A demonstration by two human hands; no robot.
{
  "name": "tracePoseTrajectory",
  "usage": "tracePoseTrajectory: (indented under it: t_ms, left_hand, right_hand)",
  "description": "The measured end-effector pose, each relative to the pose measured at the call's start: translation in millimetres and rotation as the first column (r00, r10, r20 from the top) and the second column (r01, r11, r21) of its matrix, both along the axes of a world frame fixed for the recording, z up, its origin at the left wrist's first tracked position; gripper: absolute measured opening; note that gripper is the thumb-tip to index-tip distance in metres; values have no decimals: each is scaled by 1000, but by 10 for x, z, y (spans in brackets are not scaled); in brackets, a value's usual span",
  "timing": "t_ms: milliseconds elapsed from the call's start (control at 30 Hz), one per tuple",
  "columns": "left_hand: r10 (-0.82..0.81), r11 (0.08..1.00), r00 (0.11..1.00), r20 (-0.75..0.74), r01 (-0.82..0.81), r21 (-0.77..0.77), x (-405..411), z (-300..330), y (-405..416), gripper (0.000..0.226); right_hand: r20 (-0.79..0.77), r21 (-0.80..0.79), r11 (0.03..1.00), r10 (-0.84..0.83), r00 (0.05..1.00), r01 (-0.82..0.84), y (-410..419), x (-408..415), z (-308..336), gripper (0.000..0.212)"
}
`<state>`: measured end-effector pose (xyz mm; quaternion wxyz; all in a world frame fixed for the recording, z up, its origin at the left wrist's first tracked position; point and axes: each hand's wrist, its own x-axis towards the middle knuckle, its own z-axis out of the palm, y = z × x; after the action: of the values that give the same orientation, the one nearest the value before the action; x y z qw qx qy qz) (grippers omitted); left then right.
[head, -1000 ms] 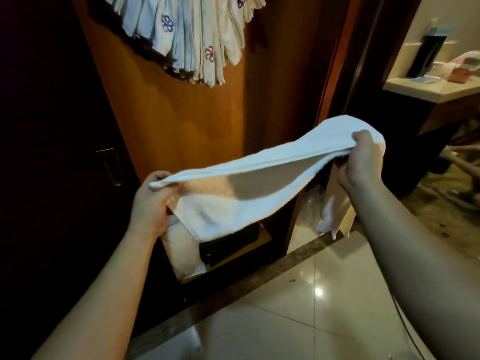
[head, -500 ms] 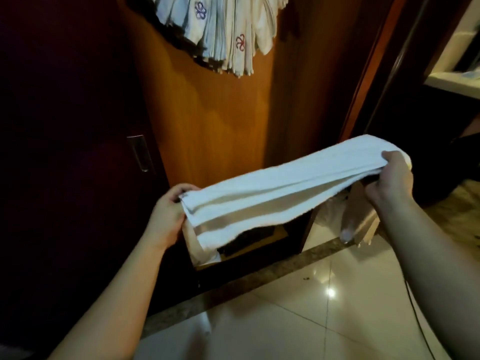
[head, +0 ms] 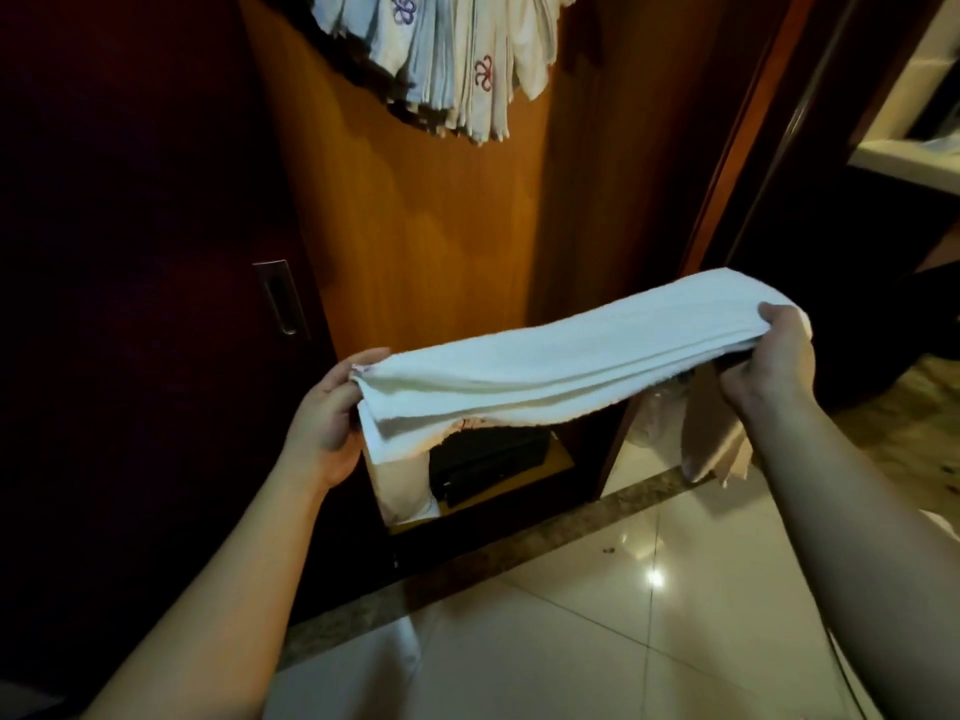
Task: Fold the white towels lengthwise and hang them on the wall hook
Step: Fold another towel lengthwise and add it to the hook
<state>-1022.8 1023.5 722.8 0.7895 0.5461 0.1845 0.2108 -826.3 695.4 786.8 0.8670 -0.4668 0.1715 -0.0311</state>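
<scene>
Head view: my left hand (head: 324,426) and right hand (head: 769,363) each pinch one end of the folded white towel (head: 561,363), stretched level between them; hung towels (head: 457,59) above.

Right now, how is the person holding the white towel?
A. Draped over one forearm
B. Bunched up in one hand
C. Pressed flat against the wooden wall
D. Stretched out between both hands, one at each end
D: the left hand grips one end of the folded white towel and the right hand grips the other, so it spans the air between them, in front of the wooden wall.
</scene>
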Motion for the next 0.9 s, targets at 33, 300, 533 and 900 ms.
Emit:
tracePoseTrajectory:
  t_ms: [33,300,533,900]
  left_hand:
    - [-8,998,999,34,10,-58,-4,-19,-1,47]
    - [39,968,992,121,-8,-252,-27,-178,23,47]
    - [-100,952,995,-9,93,-292,-101,-316,46,36]
    - [-76,972,836,-544,185,148,133,-1002,-407,53]
  right_hand:
    - [0,-6,1000,5,1000,-5,12,-10,-9,35]
    - [-25,-54,999,4,1000,-5,56,-61,-28,41]
    - [-58,-16,999,41,998,-42,42,-61,-68,50]
    - [-137,187,981,68,988,-42,83,-86,-43,43]
